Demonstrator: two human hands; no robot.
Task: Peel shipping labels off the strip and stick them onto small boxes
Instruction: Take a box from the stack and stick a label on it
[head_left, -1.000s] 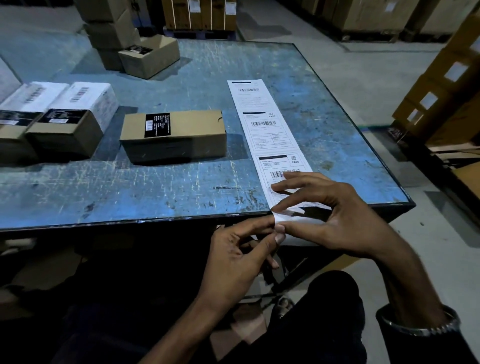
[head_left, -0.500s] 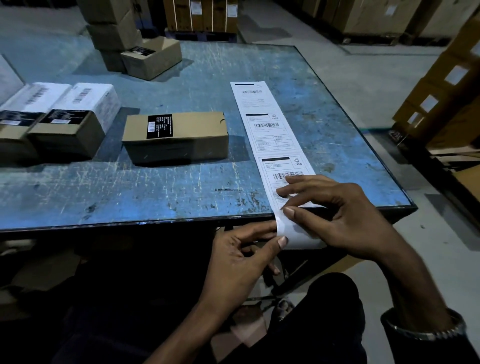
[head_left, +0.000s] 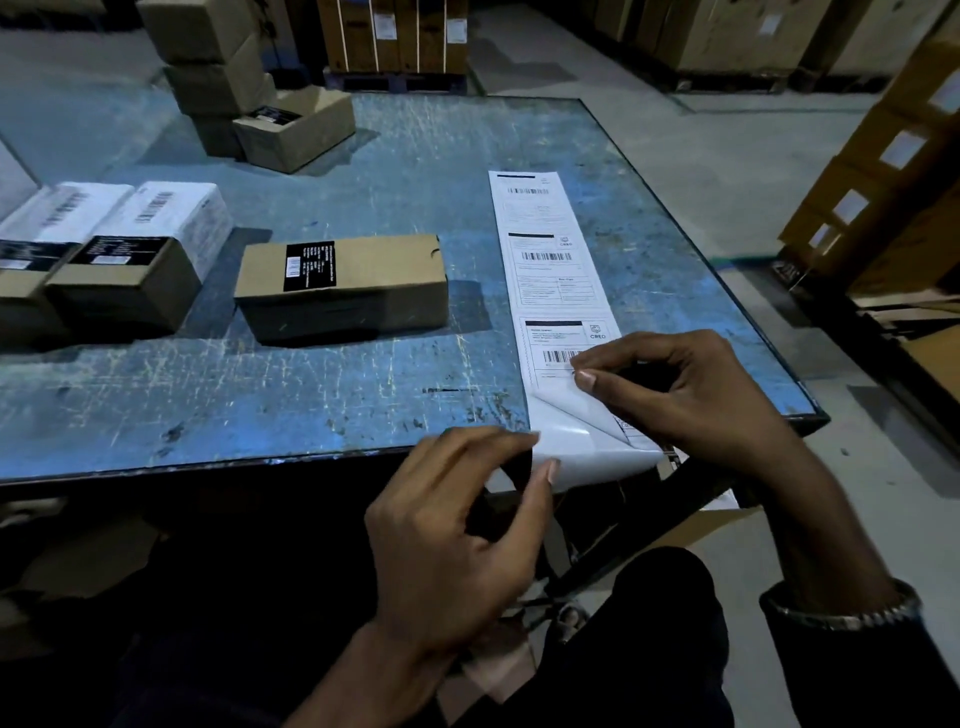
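Left hand (head_left: 457, 525): we pinch the glossy backing of the label strip (head_left: 556, 270) at the table (head_left: 311, 405) edge.
Right hand (head_left: 675, 395): we pinch the nearest label's (head_left: 563, 345) lifted corner.

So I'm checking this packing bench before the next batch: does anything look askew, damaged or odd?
Nothing is damaged. The label strip lies flat, its near end overhanging the table edge, where the right hand peels a label corner up as intended while the left hand pinches the backing. The small box sits closed and square.
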